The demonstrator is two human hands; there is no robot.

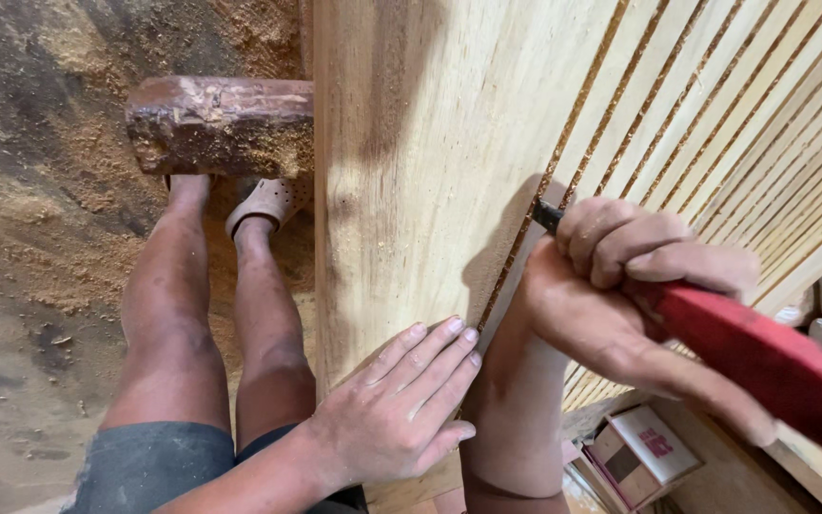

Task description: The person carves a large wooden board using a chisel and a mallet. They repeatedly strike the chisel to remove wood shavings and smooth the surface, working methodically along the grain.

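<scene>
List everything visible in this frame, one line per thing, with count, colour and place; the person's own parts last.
wooden panel: one, pale yellow, upright at centre
slats: many, pale wood, dark gaps between, upper right
red-handled tool: one, red handle, dark tip at a slat gap, right
wooden block: one, reddish-brown, on the floor, upper left
sawdust floor: tan and grey, left
small box: one, pink and white, bottom right
sandal: one, beige, below the block
legs: two, bare, left of panel
left hand: flat on the panel
right hand: gripping the tool

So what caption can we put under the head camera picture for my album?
Left hand flat on a wooden panel, right hand gripping a red-handled tool at the slats.
</scene>
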